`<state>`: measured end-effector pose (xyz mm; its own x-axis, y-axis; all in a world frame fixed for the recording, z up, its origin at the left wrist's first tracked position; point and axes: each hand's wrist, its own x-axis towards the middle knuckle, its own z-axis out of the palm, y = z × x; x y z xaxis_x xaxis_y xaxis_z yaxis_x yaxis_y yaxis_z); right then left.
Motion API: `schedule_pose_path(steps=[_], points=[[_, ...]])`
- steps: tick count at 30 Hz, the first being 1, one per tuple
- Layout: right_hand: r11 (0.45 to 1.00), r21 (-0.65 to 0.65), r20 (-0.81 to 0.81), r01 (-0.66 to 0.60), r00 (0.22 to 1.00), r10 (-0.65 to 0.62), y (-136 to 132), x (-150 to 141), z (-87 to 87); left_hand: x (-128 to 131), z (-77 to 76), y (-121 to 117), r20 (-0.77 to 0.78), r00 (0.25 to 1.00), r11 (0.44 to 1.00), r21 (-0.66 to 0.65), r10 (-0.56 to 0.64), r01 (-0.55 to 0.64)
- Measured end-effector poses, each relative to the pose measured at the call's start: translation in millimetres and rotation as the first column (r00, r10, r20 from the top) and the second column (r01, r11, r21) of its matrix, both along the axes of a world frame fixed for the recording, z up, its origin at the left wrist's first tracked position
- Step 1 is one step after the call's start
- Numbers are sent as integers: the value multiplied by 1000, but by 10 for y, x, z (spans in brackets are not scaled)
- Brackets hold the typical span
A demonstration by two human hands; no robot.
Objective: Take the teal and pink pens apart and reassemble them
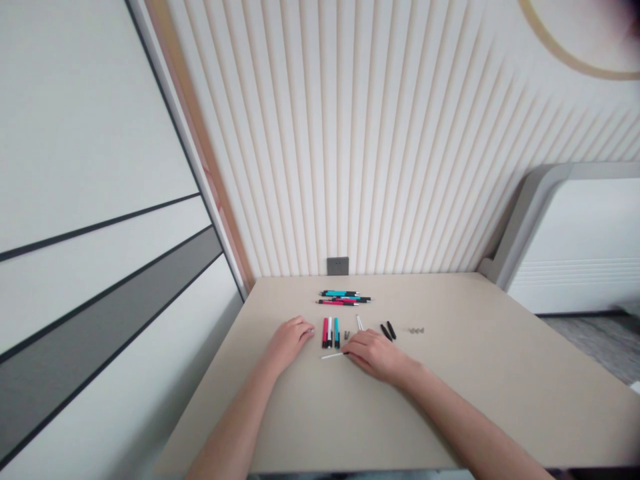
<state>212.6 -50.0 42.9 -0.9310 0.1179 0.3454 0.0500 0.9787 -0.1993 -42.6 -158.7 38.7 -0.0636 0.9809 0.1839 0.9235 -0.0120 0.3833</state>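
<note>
Both hands [291, 339] [373, 353] curl, backs upward, forearms [245, 413] [463, 410] converging.

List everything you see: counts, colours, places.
Table: one, beige, foreground
Pens: several, blue, pink, black, back
Pen barrels: three, pink, white, blue, centre
Small bits: few, grey, centre
Sticks: several, white, centre
Short tubes: two, black, right
Tiny pieces: few, grey, farther right
Wall: one, cream, back
Socket: one, grey, wall
Arc: one, gold, wall
Cabinet: one, white, grey, left
Panel: one, white, grey, right
Floor: one, grey, right
Forearms: two, bare, front
Left hand: one, bare, left
Right hand: one, bare, centre
</note>
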Motion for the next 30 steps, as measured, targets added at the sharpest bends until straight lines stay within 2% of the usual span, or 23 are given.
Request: schedule_pose_path(steps=[9,14,16,18,20,22,26,30], points=[[1000,6,3,14,1000,-14,1,-7,-13,10,-11,2,-62,997,999,27,47,-46],[999,18,-4,42,999,-42,16,-13,-5,57,91,-36,-76,995,992,111,62,-54],[998,35,-9,59,998,-59,26,-20,-11,115,152,-53,-81,997,985,174,12,2],[996,49,-22,75,997,-74,34,-27,-17,201,196,-59,-114,988,970,210,-100,123],[995,53,-44,81,996,-79,37,-31,-19,303,210,-48,-181,956,942,204,-232,268],[995,56,-64,82,995,-78,34,-31,-11,396,192,-21,-254,915,916,175,-312,361],[994,57,-95,92,992,-86,31,-22,13,462,127,30,-345,888,909,175,-304,379],[989,64,-80,136,988,-130,57,-10,20,355,126,18,-314,910,912,218,-270,346]])
